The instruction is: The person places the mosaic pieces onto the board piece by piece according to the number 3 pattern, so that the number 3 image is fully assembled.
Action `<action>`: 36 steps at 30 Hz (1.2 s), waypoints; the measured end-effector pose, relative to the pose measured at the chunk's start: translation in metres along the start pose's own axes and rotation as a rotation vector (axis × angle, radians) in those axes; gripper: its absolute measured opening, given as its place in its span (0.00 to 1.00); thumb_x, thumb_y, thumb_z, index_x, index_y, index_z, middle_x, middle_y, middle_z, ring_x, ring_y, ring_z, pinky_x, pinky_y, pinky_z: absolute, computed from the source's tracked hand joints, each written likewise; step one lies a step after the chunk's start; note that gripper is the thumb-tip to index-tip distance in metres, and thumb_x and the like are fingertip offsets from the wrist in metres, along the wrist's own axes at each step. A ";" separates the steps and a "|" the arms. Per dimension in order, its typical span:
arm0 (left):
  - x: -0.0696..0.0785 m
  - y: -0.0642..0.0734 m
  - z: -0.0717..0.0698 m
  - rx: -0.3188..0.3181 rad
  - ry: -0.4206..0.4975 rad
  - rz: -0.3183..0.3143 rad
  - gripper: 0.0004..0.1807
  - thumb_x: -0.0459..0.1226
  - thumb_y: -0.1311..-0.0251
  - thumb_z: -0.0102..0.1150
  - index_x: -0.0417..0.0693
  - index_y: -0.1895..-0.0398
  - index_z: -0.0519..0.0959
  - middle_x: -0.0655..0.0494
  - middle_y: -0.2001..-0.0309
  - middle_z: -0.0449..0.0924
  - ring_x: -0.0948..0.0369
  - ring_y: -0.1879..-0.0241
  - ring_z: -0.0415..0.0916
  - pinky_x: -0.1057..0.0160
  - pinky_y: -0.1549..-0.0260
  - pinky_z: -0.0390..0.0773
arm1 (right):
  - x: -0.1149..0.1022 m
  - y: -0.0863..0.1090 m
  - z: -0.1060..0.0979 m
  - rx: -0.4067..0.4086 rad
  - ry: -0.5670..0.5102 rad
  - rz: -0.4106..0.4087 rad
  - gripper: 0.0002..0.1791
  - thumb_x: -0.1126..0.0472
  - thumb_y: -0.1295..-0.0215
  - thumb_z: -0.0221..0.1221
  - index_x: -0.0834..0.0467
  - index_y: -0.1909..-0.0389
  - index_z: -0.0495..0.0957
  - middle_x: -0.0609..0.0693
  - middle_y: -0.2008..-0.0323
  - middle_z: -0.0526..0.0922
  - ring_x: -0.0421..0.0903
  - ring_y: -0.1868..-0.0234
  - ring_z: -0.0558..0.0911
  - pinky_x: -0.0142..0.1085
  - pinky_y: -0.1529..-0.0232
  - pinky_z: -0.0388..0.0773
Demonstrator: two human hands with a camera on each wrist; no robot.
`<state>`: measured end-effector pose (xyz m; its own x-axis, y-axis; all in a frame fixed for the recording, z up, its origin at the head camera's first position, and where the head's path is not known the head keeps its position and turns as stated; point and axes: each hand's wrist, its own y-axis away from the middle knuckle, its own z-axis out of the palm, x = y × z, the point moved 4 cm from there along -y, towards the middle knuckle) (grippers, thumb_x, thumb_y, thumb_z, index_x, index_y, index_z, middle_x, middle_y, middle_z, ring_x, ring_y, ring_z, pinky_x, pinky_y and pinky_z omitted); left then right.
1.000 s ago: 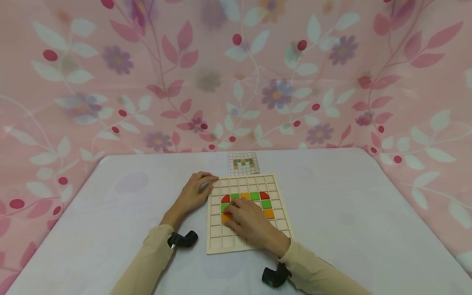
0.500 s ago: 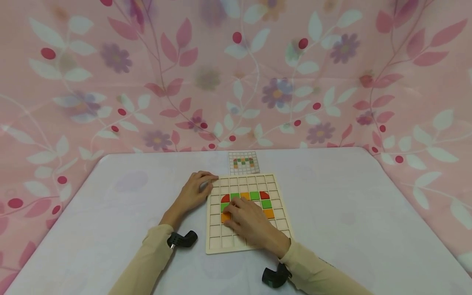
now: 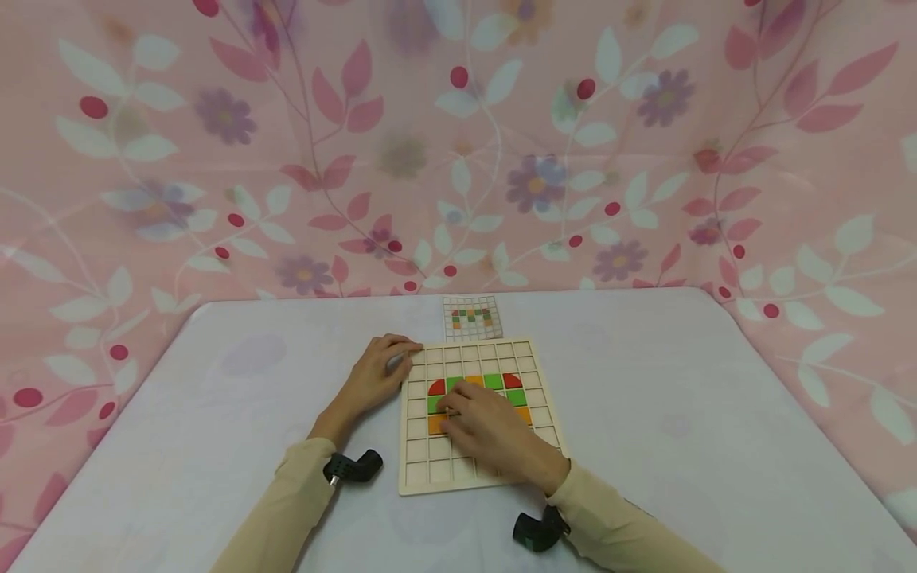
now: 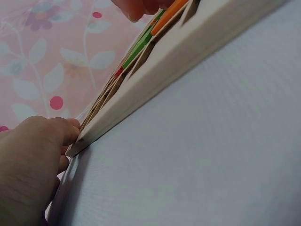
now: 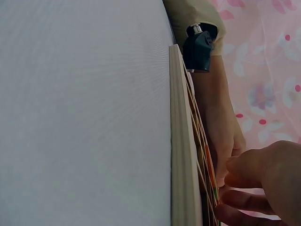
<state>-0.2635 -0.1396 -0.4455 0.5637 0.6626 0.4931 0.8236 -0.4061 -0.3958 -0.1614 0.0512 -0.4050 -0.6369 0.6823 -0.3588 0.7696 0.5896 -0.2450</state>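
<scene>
A pale wooden grid board (image 3: 430,473) lies on the table and holds red, green and orange tiles in an arch-like pattern. My left hand (image 3: 376,371) holds its far-left corner, fingers along the edge. Over the middle of the board is my right hand (image 3: 493,428), its bent fingertips beside the left-hand orange tile (image 3: 435,425) and green tile (image 3: 434,405). In the right wrist view its fingers (image 5: 247,201) stand apart, with no piece visible between them. Some middle cells are hidden beneath it. Another orange tile (image 3: 525,415) sits right of the hand.
A small printed card (image 3: 473,320) with a coloured grid pattern lies just beyond the board. White cloth (image 3: 645,414) covers the table, and a pink floral curtain (image 3: 401,143) hangs behind. Each wrist carries a black camera (image 3: 354,467).
The right hand stayed still over the left-side tiles, then shifted slightly to the right, uncovering more of the orange tile. My left hand keeps its place at the corner.
</scene>
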 end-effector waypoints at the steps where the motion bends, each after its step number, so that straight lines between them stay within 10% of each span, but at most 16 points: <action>1: 0.000 0.000 0.000 -0.001 -0.001 0.000 0.14 0.37 0.37 0.57 0.52 0.48 0.81 0.51 0.48 0.76 0.53 0.51 0.69 0.50 0.51 0.70 | 0.001 0.000 0.000 -0.001 0.001 0.000 0.11 0.52 0.33 0.55 0.51 0.55 0.80 0.42 0.59 0.77 0.36 0.60 0.75 0.31 0.58 0.75; 24: -0.001 -0.003 -0.001 0.025 0.000 0.016 0.14 0.36 0.37 0.57 0.50 0.49 0.81 0.51 0.49 0.76 0.52 0.51 0.69 0.49 0.51 0.71 | 0.017 -0.004 -0.017 0.086 -0.004 0.019 0.12 0.55 0.36 0.59 0.54 0.54 0.80 0.44 0.62 0.77 0.37 0.67 0.77 0.28 0.66 0.75; 36: -0.005 0.004 0.009 0.031 0.005 0.008 0.14 0.36 0.38 0.58 0.52 0.49 0.81 0.52 0.49 0.76 0.53 0.51 0.69 0.50 0.52 0.71 | 0.093 0.025 -0.074 0.260 -0.053 0.180 0.16 0.59 0.37 0.60 0.59 0.49 0.77 0.51 0.58 0.79 0.46 0.55 0.78 0.43 0.55 0.76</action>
<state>-0.2635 -0.1387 -0.4563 0.5703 0.6563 0.4939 0.8171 -0.3916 -0.4231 -0.2044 0.1618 -0.3780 -0.4912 0.7383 -0.4622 0.8599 0.3262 -0.3927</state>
